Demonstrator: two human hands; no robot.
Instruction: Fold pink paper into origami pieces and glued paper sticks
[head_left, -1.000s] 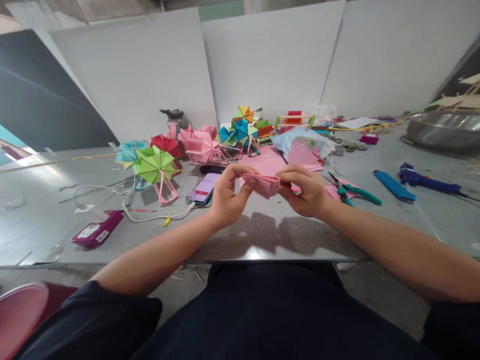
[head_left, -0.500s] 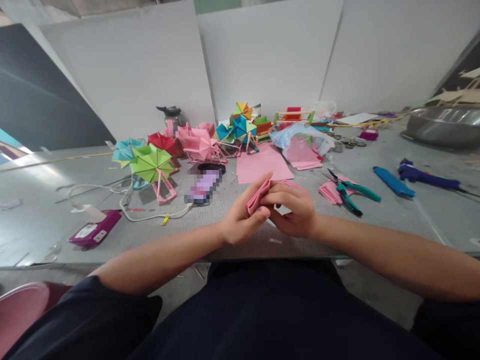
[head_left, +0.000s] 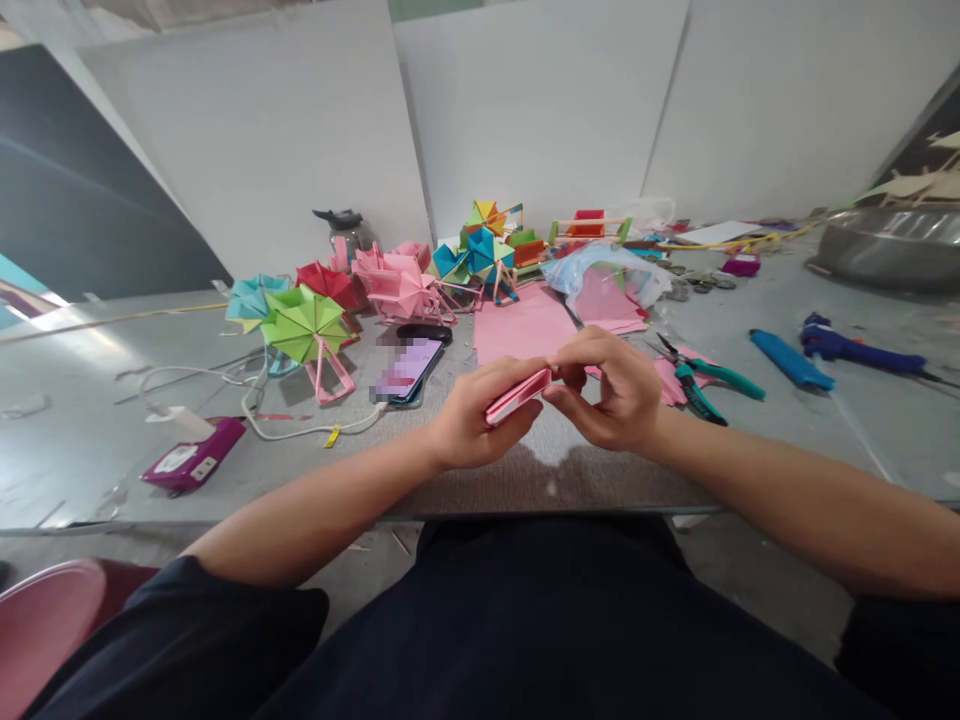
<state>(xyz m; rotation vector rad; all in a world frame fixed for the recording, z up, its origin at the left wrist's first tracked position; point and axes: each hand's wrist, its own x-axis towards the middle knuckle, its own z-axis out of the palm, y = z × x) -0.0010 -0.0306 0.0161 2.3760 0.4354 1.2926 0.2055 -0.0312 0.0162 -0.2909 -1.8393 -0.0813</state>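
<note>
A small folded piece of pink paper [head_left: 517, 398] lies between the fingers and thumb of my left hand [head_left: 474, 412], its layered edge facing me. My right hand [head_left: 606, 392] pinches the far right end of the same paper, fingers curled. Both hands are held above the near part of the table. Just beyond them lie flat pink sheets [head_left: 521, 325]. Green-handled pliers [head_left: 697, 380] rest on folded pink paper pieces [head_left: 670, 385] to the right of my right hand. A phone [head_left: 409, 368] with a cable lies left of my left hand.
Folded paper wheels, one green [head_left: 306, 327] and one pink [head_left: 401, 285], stand at back left. A plastic bag [head_left: 600, 270] sits behind the sheets. On the right are a blue tool [head_left: 791, 360], a glue gun [head_left: 862, 350] and a metal basin [head_left: 889, 250]. A purple power adapter [head_left: 195, 457] is at left.
The pink paper has gone from opened and box-like to pressed flat, and it has been turned in my left hand. My right hand shifted from its middle to its right end.
</note>
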